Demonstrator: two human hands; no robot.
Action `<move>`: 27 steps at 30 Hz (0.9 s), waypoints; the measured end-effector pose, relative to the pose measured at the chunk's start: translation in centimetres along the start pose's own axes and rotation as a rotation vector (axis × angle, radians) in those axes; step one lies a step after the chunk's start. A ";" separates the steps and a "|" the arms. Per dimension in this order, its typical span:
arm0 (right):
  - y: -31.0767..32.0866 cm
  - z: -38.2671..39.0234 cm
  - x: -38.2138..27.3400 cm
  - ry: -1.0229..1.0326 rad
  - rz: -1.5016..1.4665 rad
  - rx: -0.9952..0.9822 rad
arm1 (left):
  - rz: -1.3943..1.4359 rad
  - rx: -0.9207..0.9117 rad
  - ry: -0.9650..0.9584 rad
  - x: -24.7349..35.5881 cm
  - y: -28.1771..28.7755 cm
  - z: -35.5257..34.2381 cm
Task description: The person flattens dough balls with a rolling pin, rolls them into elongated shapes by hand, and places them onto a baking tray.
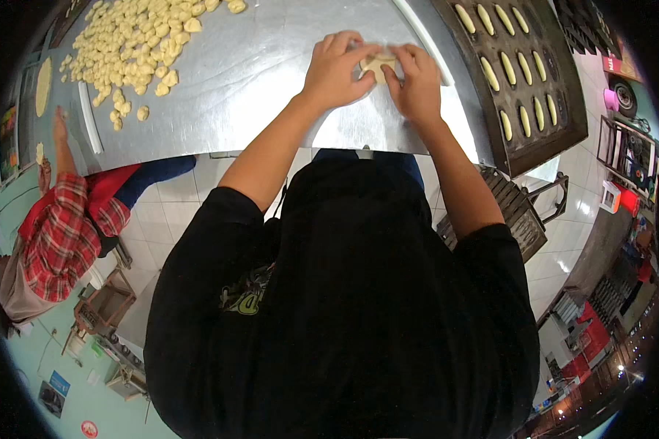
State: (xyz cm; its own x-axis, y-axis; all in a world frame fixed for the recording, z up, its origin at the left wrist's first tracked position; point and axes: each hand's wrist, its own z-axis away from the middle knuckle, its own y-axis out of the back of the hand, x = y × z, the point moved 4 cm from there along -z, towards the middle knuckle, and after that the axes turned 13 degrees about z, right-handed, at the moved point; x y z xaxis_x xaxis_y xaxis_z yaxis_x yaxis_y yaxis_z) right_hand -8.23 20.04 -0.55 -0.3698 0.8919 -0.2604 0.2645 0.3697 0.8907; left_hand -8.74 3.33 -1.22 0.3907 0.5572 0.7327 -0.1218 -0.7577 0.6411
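On the steel worktop (256,117), a flattened piece of pale dough (378,66) lies between my two hands near the middle of the far part. My left hand (334,72) holds its left side, with curled fingers and thumb on it. My right hand (413,82) holds the right side the same way, its thumb at the dough's lower right. Part of the dough is hidden under my fingers. A large heap of small dough lumps (135,51) is spread at the upper left of the worktop.
A dark metal tray (534,146) with several rows of elongated dough pieces stands at the right. White bars (91,124) lie along the worktop. At the left a co-worker in a checked shirt (66,241) reaches beside a long dough strip (43,88). A slatted metal rack (505,212) stands below the tray.
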 end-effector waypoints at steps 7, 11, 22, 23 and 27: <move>-1.2 3.9 -1.6 0.063 0.160 -0.216 | -0.352 -0.143 -0.043 2.5 -1.5 4.1; 1.4 7.7 -2.8 0.107 0.207 -0.407 | -0.212 -0.280 0.077 5.0 -1.0 8.9; 9.0 11.8 0.5 0.328 -0.377 -0.811 | -0.259 -0.111 0.228 8.9 -7.7 5.6; 9.6 12.1 1.4 0.301 -0.493 -0.866 | -0.297 -0.150 0.227 9.9 -8.0 7.8; 10.8 9.9 3.3 0.097 -0.576 -0.748 | -0.317 -0.082 0.206 6.0 -8.1 2.2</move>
State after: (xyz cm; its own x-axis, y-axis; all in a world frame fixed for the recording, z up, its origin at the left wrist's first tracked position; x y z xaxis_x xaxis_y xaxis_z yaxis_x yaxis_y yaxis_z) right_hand 2.23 29.58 4.46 -0.3469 0.5866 -0.7318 -0.6080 0.4534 0.6517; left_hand -3.41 12.08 -2.55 0.2301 0.8222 0.5206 -0.1005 -0.5120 0.8531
